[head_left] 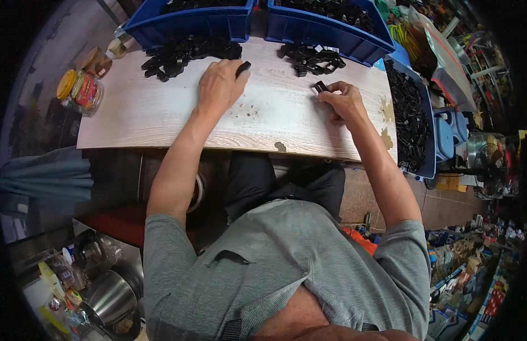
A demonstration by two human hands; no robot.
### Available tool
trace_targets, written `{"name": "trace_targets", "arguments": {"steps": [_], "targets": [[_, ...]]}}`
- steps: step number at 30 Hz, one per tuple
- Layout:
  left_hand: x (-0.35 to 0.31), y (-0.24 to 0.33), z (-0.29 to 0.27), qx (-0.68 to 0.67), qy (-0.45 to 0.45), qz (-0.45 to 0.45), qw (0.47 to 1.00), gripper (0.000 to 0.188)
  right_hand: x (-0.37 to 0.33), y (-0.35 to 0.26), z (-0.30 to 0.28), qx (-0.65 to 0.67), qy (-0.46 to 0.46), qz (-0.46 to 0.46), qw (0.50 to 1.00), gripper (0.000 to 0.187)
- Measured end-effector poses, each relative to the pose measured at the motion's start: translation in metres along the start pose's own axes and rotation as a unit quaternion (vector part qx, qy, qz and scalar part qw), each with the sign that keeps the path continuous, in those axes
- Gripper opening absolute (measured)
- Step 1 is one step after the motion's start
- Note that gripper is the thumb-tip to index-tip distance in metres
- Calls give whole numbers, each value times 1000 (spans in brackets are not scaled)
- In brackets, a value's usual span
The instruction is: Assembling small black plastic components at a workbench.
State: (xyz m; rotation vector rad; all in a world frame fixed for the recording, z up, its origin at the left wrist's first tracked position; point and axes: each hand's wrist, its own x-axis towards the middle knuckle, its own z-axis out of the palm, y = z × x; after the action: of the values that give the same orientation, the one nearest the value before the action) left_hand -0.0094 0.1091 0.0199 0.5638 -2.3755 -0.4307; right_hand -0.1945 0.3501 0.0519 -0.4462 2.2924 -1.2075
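My left hand (219,85) is over the table, closed with a small black plastic part (243,68) between thumb and fingers. Just beyond it lies a loose heap of black plastic parts (184,55). Farther right, my right hand (344,101) pinches another small black plastic piece (321,87), its end sticking out toward the left. Behind that hand a second, smaller heap of black parts (313,59) rests on the table. The two held pieces are apart from each other. Their exact shape is partly hidden by my fingers.
Two blue bins (189,25) (331,29) of black parts stand along the table's (144,122) far edge. Another blue bin (428,148) sits beyond its right edge. A yellow-lidded jar (87,96) stands at the left edge, and a blue stool (450,133) is at the far right.
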Motion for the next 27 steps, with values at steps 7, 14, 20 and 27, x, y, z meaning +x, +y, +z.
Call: {"name": "trace_targets", "arguments": {"steps": [7,14,20,27], "targets": [[-13,25,12,-52,-6,76,996,20,-12,-6,14,-67,-31,-26,997,38],[-17,74,42,-155,-63,193,967,23,-7,4,18,-50,-88,-62,993,36],[-9,82,40,-131,-114,242,955,26,-7,13,23,-23,-88,-121,988,27],[-19,87,42,-147,-75,250,954,30,-11,7,18,6,-98,-75,992,34]]}}
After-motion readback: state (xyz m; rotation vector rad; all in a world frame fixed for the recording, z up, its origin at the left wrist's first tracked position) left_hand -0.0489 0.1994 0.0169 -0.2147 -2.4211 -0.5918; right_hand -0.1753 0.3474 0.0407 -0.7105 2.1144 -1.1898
